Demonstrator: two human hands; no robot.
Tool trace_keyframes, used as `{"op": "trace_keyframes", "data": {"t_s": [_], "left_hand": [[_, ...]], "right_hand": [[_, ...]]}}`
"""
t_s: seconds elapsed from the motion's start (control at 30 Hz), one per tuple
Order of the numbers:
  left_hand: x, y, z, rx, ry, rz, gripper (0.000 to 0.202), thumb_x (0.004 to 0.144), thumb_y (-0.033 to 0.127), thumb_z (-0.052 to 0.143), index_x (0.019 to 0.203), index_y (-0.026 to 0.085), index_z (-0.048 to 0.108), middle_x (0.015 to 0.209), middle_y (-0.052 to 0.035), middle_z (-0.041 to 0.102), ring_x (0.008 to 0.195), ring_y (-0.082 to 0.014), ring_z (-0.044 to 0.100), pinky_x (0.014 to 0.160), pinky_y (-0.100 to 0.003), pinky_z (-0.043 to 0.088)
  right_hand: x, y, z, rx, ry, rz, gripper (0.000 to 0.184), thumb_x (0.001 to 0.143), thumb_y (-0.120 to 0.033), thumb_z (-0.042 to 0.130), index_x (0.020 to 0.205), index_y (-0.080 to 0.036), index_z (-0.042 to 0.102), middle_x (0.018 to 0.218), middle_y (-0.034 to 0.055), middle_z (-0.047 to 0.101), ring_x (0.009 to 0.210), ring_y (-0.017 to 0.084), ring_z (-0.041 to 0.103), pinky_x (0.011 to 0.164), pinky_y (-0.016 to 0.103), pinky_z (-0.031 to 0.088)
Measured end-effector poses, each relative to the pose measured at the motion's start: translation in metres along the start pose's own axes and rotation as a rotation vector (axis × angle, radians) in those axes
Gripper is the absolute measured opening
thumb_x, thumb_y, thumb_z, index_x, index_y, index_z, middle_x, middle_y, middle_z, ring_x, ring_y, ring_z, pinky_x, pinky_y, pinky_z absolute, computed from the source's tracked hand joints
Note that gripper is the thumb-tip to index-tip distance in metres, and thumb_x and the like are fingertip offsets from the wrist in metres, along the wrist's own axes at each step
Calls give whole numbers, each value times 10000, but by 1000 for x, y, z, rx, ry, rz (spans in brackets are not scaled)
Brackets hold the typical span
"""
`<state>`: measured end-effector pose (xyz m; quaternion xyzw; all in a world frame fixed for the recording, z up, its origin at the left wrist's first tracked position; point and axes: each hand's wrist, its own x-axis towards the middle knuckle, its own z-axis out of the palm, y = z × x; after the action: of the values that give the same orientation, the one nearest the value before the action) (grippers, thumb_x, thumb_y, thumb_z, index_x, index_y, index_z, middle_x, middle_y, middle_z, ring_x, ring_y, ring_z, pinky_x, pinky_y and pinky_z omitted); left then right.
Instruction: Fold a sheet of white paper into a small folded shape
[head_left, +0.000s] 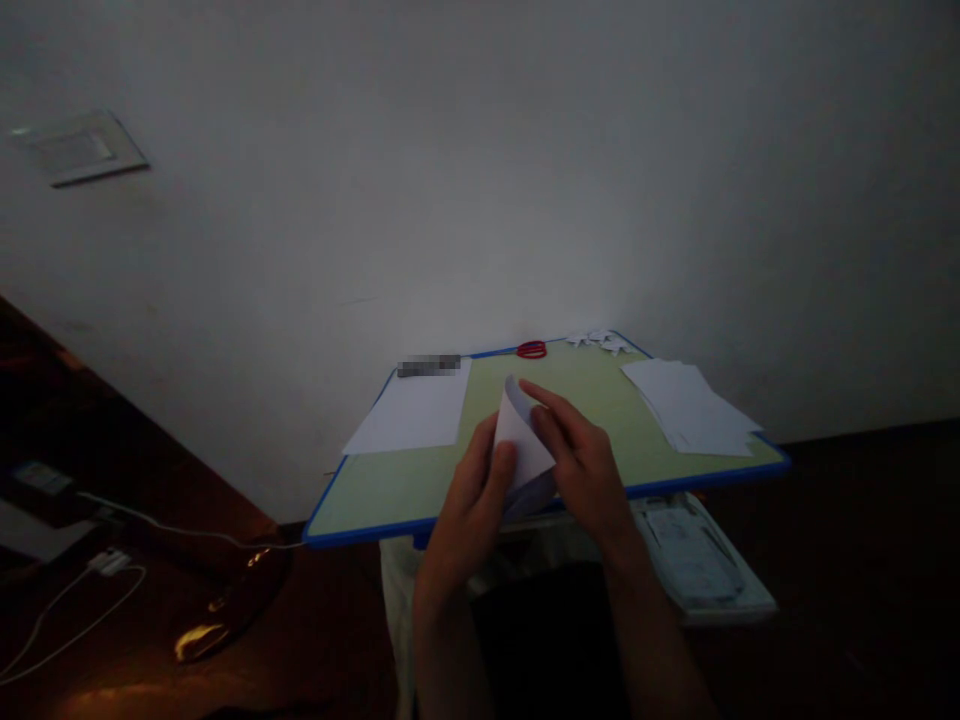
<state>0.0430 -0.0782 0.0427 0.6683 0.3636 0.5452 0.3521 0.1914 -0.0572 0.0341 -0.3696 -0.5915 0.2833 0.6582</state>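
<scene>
A folded sheet of white paper (520, 445) is held between both hands above the front edge of the table. My left hand (478, 485) grips its left side, the thumb lying across the near face. On the other side my right hand (581, 460) has its fingers curled behind the paper at the upper right. The paper bends to a curved point at its top. Whether it has more than one fold I cannot tell.
The light green table (390, 490) has a blue rim. White sheets (416, 410) lie at left, a paper stack (690, 405) at right. Red-handled scissors (531, 349) and white paper stars (600, 341) sit along the back, near the wall (480, 180). A tray (697, 560) hangs below right.
</scene>
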Motion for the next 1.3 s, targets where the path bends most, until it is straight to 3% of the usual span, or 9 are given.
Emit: {"op": "trace_keyframes", "data": {"t_s": [0.13,0.23,0.33,0.53,0.77,0.93,1.07,1.17,1.3], "left_hand": [[1,-2,3,28,58,-2,430,1083,521,565,1408,265,683,1350,-100,743,1238,-289,693,1105,-429,530],[2,-4,4,-46,144,-10,415,1054,528,616,1350,244,683,1198,-102,781,1117,-288,731,975,-415,585],[2,-8,5,-141,221,-45,455,1024,553,663,1357,242,658,1049,-83,797,914,-249,756,755,-333,597],[4,-13,8,-305,388,-69,561,1004,543,709,1477,262,599,1062,-84,813,849,-217,770,702,-291,590],[11,-9,9,-478,548,-37,424,994,537,721,1256,204,719,1179,-100,791,1032,-212,753,826,-272,595],[10,-8,6,-498,473,-56,393,982,553,724,1139,194,748,1146,-97,794,1040,-237,750,886,-323,604],[5,-7,7,-512,336,-71,420,948,553,762,1157,189,739,1078,-101,803,1034,-267,768,876,-346,618],[3,-7,8,-531,284,-69,439,931,524,787,1224,209,706,1105,-103,800,1048,-274,773,877,-355,628],[1,-6,12,-516,337,-82,415,947,500,782,1231,234,639,1028,-76,800,972,-253,785,837,-347,636]], "right_hand": [[-3,1,-2,91,-4,42,554,1072,-631,533,1450,-265,704,1409,90,767,1329,287,699,1111,424,565],[-7,4,-5,242,-131,124,778,1056,-772,376,1630,-264,512,1149,98,834,1088,285,786,910,400,637],[-10,6,-11,325,-244,65,869,1030,-832,272,1706,-294,367,1133,95,826,1062,291,782,942,417,628],[-12,7,-20,210,-349,-95,878,969,-620,731,1707,-363,332,1514,111,635,1271,286,673,1045,410,566],[-9,16,-31,162,-442,-242,1096,804,-646,890,1709,-390,327,1536,110,579,1236,288,621,1010,418,552],[-6,16,-33,114,-387,-292,739,944,-384,832,1612,-374,518,1317,79,699,1050,229,659,910,395,573],[-5,13,-24,104,-231,-244,364,999,-338,759,1362,-308,751,1067,51,750,921,201,676,838,365,582],[-5,10,-16,99,-144,-214,298,990,-334,766,1285,-300,789,968,34,740,884,198,670,816,361,577],[-8,5,-9,96,-102,-215,258,986,-305,769,1241,-296,808,932,23,740,854,189,664,799,350,566]]}}
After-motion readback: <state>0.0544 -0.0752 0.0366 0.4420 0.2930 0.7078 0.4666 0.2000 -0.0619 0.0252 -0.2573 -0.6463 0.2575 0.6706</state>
